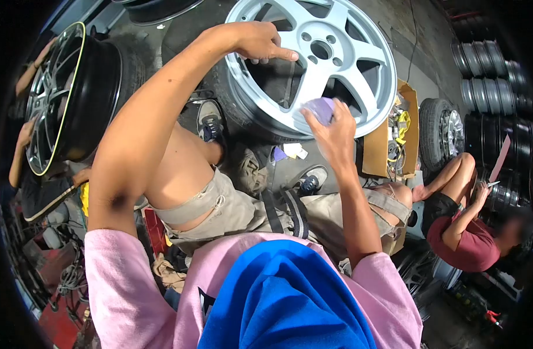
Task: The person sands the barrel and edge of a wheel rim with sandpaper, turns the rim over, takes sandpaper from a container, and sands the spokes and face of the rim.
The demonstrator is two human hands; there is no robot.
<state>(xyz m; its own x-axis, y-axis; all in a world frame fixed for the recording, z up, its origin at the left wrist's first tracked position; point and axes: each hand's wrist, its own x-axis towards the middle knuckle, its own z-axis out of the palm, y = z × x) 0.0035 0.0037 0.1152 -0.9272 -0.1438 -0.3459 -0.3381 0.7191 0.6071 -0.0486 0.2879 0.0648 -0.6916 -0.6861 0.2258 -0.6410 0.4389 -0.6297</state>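
Observation:
A pale blue-grey alloy wheel rim (318, 78) lies in front of me, its spokes facing up, on top of a tire (220, 81). My left hand (261, 43) grips it at the left edge, one finger stretched across toward the hub and the others curled down into a gap between spokes. My right hand (336, 131) holds a purple sheet of sandpaper (320, 109) against the lower end of a spoke, close to the near edge. That hand is slightly blurred.
A cardboard box (378, 145) of odds and ends stands right of the wheel. Purple and white scraps (292, 151) lie between my feet. At left, hands hold a yellow-edged wheel (57, 99). A person in dark red (464, 238) sits at right, near stacked rims (481, 75).

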